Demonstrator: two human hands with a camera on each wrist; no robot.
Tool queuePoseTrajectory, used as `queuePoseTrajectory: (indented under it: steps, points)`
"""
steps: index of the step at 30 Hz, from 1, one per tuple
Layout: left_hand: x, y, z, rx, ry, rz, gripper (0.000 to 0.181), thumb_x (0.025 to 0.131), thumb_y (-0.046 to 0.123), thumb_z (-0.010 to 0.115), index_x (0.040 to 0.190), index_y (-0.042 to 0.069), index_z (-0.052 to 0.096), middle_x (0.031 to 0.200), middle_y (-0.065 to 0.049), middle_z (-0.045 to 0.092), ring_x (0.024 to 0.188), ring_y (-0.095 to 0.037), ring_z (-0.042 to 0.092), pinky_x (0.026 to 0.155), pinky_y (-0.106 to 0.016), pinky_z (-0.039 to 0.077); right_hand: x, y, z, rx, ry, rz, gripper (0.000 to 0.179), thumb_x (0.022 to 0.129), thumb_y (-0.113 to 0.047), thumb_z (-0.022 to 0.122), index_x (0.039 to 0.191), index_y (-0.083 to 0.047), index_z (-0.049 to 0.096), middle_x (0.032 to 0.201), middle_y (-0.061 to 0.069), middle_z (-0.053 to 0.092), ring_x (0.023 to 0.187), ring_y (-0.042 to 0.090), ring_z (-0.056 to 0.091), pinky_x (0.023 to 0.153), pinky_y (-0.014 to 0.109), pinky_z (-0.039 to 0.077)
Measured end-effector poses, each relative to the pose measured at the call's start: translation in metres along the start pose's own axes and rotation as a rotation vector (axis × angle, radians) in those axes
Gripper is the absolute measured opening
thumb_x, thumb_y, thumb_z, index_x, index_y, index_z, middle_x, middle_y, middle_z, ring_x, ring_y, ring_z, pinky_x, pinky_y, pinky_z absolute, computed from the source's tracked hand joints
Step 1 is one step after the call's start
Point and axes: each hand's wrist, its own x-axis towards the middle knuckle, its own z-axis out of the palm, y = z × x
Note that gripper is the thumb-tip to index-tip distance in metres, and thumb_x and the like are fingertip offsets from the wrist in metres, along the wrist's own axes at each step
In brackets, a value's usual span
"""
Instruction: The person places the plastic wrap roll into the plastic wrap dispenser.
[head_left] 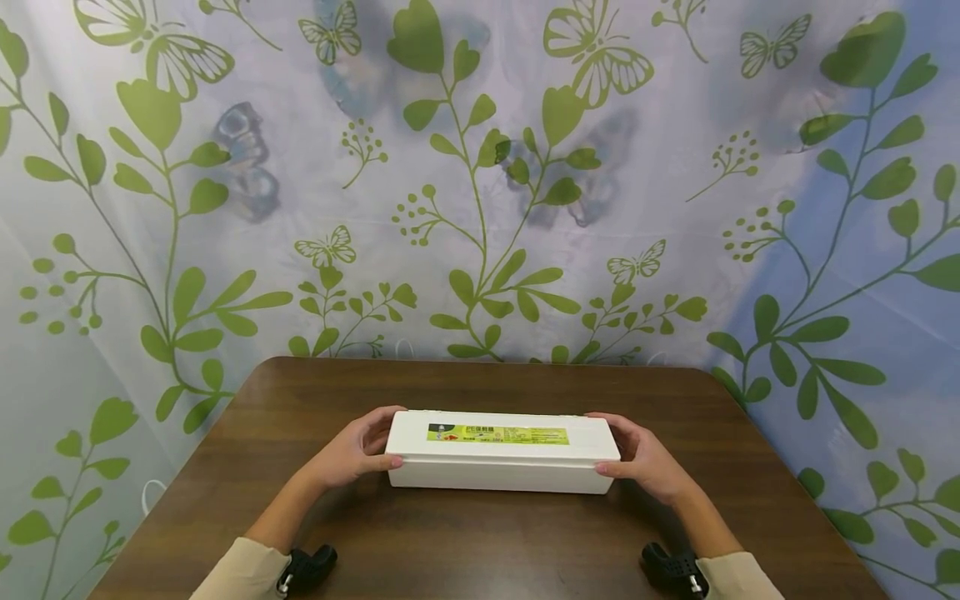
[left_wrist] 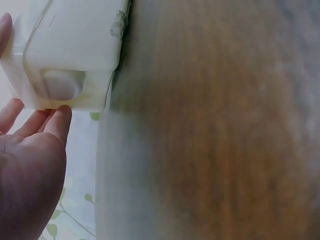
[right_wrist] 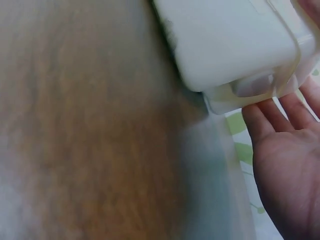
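Observation:
A long white cling film box (head_left: 501, 477) with a yellow-green label (head_left: 498, 435) on its lid lies crosswise on the brown table. My left hand (head_left: 357, 450) grips its left end, the thumb on the front edge and the fingers reaching round the end and back. At the opposite end my right hand (head_left: 647, 457) holds it the same way. Both wrist views show the box's end (left_wrist: 75, 45) with a recessed opening, the fingertips touching its edge. The lid looks closed, and what is inside is hidden.
The wooden table (head_left: 480, 542) has rounded far corners. Behind it hangs a pale curtain (head_left: 480, 208) printed with green leaves and butterflies. A black strap (head_left: 309, 570) is on the left wrist and another black strap (head_left: 671, 572) on the right, below beige sleeves.

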Motion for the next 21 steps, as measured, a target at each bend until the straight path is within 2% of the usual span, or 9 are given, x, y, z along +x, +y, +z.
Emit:
queuePoseTrajectory:
  steps: [2,5,7,14,21]
  points:
    - [-0.0008,-0.0006,0.0003,-0.002,0.01,-0.005,0.076,0.089,0.011,0.08,0.152,0.003,0.038,0.153,-0.022,0.043,0.139,-0.018,0.049,0.106,-0.014,0.044,0.0006,0.0005,0.0,-0.001,-0.001,0.002,0.075,0.087,-0.001,0.076,0.153,-0.002,0.04,0.137,-0.002,0.058,0.113,0.013,0.063,0.087,0.034,0.058]
    - [-0.0015,-0.0015,0.0009,-0.002,0.016,0.0,0.076,0.089,0.011,0.08,0.152,0.003,0.038,0.152,-0.022,0.043,0.138,-0.013,0.05,0.106,-0.014,0.043,0.0008,-0.0001,0.0001,0.0,-0.003,0.005,0.074,0.087,-0.001,0.076,0.152,-0.002,0.041,0.136,-0.001,0.059,0.112,0.013,0.063,0.086,0.034,0.058]
    - [-0.0015,-0.0016,0.0012,0.001,0.022,-0.003,0.076,0.089,0.011,0.08,0.151,0.004,0.039,0.152,-0.022,0.044,0.138,-0.016,0.05,0.106,-0.014,0.043,0.0005,-0.001,0.0003,-0.002,-0.004,0.006,0.074,0.087,-0.001,0.076,0.152,-0.002,0.041,0.136,-0.001,0.059,0.111,0.013,0.064,0.086,0.034,0.059]
    - [-0.0022,0.0018,0.0007,0.002,0.017,-0.01,0.075,0.088,0.012,0.081,0.151,0.004,0.039,0.152,-0.022,0.044,0.143,-0.04,0.043,0.107,-0.017,0.044,0.0,-0.0029,0.0016,-0.01,0.0,0.011,0.074,0.087,-0.001,0.077,0.152,-0.003,0.041,0.136,-0.002,0.059,0.111,0.013,0.064,0.086,0.034,0.059]
    - [-0.0016,0.0025,0.0002,0.006,0.02,-0.043,0.077,0.087,0.014,0.083,0.151,0.007,0.04,0.152,-0.018,0.045,0.144,-0.04,0.043,0.109,-0.021,0.045,-0.0014,0.0005,0.0009,0.001,-0.005,-0.007,0.074,0.088,0.001,0.075,0.152,0.001,0.038,0.136,0.0,0.057,0.111,0.013,0.063,0.085,0.033,0.058]
